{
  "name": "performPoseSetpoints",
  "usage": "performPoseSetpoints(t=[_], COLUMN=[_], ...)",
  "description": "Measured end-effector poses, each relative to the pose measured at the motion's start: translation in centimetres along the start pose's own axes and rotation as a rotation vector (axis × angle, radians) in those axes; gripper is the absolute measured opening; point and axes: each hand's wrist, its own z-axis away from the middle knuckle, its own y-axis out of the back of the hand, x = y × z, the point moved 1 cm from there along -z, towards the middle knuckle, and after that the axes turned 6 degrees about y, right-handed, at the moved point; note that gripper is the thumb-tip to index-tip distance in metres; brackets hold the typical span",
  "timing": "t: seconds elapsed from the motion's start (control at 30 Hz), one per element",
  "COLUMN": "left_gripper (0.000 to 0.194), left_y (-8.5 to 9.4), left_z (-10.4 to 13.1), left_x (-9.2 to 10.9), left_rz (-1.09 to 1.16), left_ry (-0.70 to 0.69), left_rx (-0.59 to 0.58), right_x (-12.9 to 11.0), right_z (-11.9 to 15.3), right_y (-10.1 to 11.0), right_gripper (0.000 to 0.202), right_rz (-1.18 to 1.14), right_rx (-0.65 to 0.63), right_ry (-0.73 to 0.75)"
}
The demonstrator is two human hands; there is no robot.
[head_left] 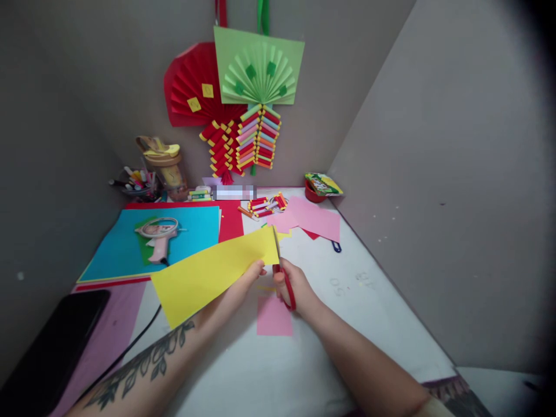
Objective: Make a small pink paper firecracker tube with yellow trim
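A long sheet of yellow paper (212, 263) is raised over the table, pinched near its right end by my left hand (256, 271). Most of that hand's fingers are behind the paper. My right hand (297, 284) grips red-handled scissors (290, 292), whose blades stand upright at the sheet's right edge, close to a narrow end strip. Whether the blades are fully closed is hard to make out. Below the hands, a pink paper square (274, 316) lies flat on the white tabletop.
Blue sheets (117, 237) at the left carry a pink glue gun (161, 246) with its cord. A black phone-like slab (56, 353) lies front left. Behind are pink paper pieces (317, 217), small paper rolls (260, 204), a pen basket (136, 182), a cup (167, 168) and hanging paper fans (260, 75).
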Motion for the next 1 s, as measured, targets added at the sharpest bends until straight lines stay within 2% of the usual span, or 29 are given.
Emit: performPoseSetpoints(t=[0.3,0.57,0.67,0.77,0.87,0.93,1.0], left_gripper=[0.033,0.025,0.022,0.021,0.026,0.027,0.027], left_y=[0.1,0.3,0.2,-0.4,-1.3,-1.7,-1.6], left_z=[0.2,0.2,0.1,-0.6,-2.3,-3.6,-4.8], left_x=[0.3,0.3,0.0,-1.1,-2.7,-3.6,-4.0], left_rz=[-0.06,0.033,0.024,0.095,0.338,0.52,0.661], left_ry=[0.005,-0.068,-0.053,0.02,0.153,0.264,0.351], left_rx=[-0.017,0.011,0.031,0.004,-0.03,-0.066,-0.153], right_x=[-0.5,-1.0,-0.9,-0.9,-0.6,0.0,0.9], right_z=[-0.1,-0.2,-0.2,-0.3,-0.7,-1.4,-2.1], right_y=[0.2,0.5,0.4,0.2,0.7,1.8,3.5], right_gripper=[0.047,0.042,0.041,0.041,0.041,0.04,0.036], right_rz=[0.0,-0.012,-0.039,-0.077,-0.114,-0.054,0.138], right_rx=[-0.01,-0.034,-0.03,-0.023,0.009,0.083,0.205], right_ry=[-0.013,-0.044,-0.074,-0.108,-0.155,-0.193,-0.212])
